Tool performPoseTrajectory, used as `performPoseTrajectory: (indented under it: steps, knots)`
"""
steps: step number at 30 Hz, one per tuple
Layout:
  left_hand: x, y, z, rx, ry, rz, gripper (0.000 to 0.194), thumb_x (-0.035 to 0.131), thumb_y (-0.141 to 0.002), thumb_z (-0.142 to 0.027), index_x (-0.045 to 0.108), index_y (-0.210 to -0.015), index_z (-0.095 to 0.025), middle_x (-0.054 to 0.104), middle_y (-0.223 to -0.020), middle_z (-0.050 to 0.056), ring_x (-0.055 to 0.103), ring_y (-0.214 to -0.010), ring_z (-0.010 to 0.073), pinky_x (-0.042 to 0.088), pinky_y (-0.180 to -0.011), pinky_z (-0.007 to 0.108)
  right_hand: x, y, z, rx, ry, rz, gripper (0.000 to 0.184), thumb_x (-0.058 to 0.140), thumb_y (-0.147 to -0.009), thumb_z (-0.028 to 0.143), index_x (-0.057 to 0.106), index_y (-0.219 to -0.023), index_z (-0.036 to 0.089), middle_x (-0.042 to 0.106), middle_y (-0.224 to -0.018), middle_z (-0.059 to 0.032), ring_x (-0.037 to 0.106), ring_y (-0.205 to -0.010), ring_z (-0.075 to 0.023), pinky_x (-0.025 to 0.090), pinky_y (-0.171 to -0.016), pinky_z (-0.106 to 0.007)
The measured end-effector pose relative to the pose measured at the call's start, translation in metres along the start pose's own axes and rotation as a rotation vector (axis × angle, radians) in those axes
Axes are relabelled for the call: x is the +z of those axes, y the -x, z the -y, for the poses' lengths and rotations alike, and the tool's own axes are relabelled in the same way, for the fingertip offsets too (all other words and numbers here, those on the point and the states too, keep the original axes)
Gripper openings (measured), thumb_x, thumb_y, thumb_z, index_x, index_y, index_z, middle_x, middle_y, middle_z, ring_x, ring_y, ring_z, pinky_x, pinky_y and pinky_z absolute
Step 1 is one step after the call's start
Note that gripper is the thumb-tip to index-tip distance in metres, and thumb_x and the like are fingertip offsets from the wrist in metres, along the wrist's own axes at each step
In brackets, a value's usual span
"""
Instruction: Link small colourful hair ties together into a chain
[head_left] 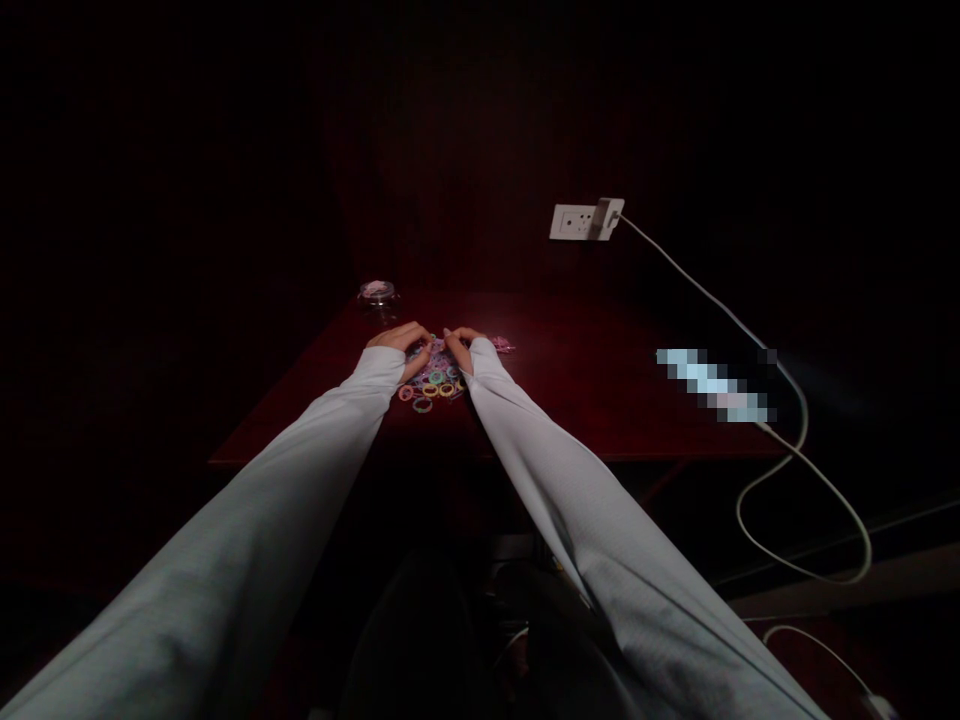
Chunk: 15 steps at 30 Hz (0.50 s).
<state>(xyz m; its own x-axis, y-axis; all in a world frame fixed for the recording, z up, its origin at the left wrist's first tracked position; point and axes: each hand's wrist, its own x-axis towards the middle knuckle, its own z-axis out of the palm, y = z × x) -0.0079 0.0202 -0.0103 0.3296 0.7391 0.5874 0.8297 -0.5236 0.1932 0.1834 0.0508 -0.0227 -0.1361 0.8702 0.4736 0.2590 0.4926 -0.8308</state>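
Note:
Both of my hands are close together over a small pile of colourful hair ties [436,378] on a dark red table. My left hand [403,338] comes in from the left, its fingers curled and the thumb near the fingertips. My right hand [460,342] faces it, thumb and fingers bent together. What lies between the fingertips is too small and dark to make out. Loose rings in pink, yellow and green spread at the near side of the pile. A bunch of pink hair ties [502,345] lies just right of my right hand.
A clear jar [378,296] with something pink on top stands at the back left of the table [577,400]. On the right, a blurred-out bright object [716,386] connects to a white cable [806,410]. A wall socket [576,222] holds a plug.

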Motion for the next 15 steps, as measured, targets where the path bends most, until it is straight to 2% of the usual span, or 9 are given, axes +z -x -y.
performPoseTrajectory:
  steps: [11, 15]
  knots:
    - [-0.0021, 0.0009, -0.0064, -0.003, 0.008, -0.023, 0.027, 0.052, -0.099, -0.039, 0.074, -0.105, -0.024, 0.077, -0.107, 0.006, 0.070, -0.095, 0.0218, 0.050, -0.077, 0.030, -0.0007, 0.0027, 0.0042, 0.047, -0.053, -0.005, 0.050, 0.060, -0.097, 0.065, 0.060, -0.068, 0.024, 0.061, -0.069, 0.0027, 0.056, -0.072, -0.0149, 0.045, -0.073, -0.027]
    - [-0.0012, 0.0005, -0.0042, -0.008, 0.008, -0.010, 0.028, 0.052, -0.099, -0.040, 0.074, -0.106, -0.024, 0.077, -0.107, 0.006, 0.070, -0.094, 0.0214, 0.050, -0.077, 0.029, 0.0000, 0.0032, 0.0060, 0.086, -0.115, -0.027, 0.039, 0.057, -0.101, 0.053, 0.061, -0.075, 0.024, 0.060, -0.070, 0.0040, 0.057, -0.074, -0.0148, 0.046, -0.075, -0.026]
